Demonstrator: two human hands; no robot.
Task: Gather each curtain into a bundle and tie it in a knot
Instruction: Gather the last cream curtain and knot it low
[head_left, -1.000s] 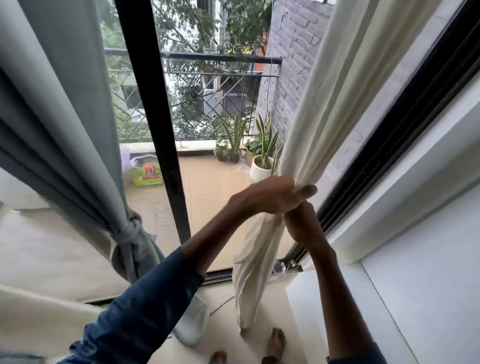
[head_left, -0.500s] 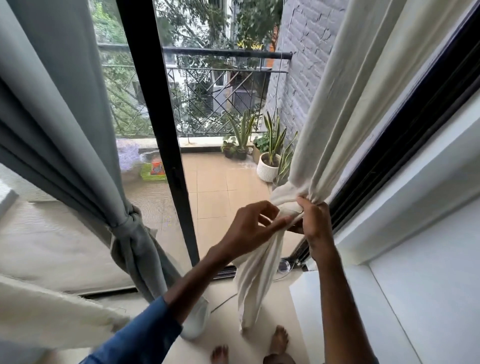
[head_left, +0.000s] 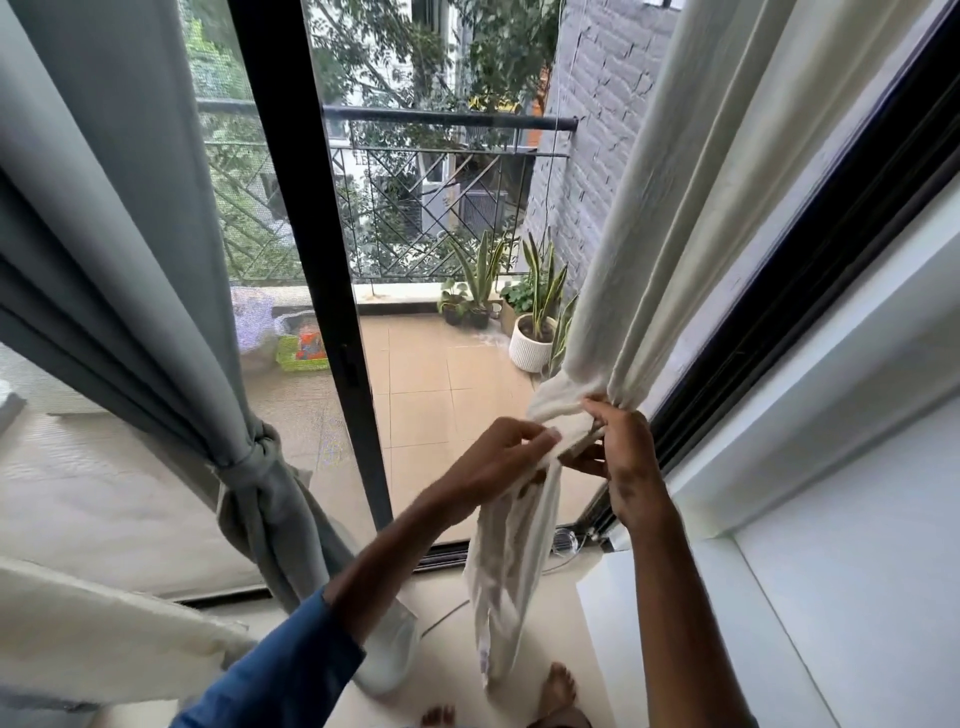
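Observation:
A cream curtain (head_left: 675, 208) hangs at the right, gathered into a bundle at waist height. My right hand (head_left: 623, 462) pinches the gathered neck of it where a loop of cloth wraps around. My left hand (head_left: 498, 457) grips the loose tail just below, and the tail (head_left: 514, 582) hangs down toward the floor. At the left a grey curtain (head_left: 130, 234) hangs with a finished knot (head_left: 249, 462) in it, its end trailing to the floor.
A black door frame post (head_left: 317, 260) stands between the two curtains, with the balcony, its railing and potted plants (head_left: 535, 332) behind the glass. A white ledge (head_left: 779, 649) runs along the right. A pale fabric surface (head_left: 78, 639) lies at lower left. My bare feet (head_left: 556, 691) are below.
Both hands have dropped lower on the cream curtain. The left hand went from lying over the bundle to pulling the tail, and a loop has formed around the gathered neck.

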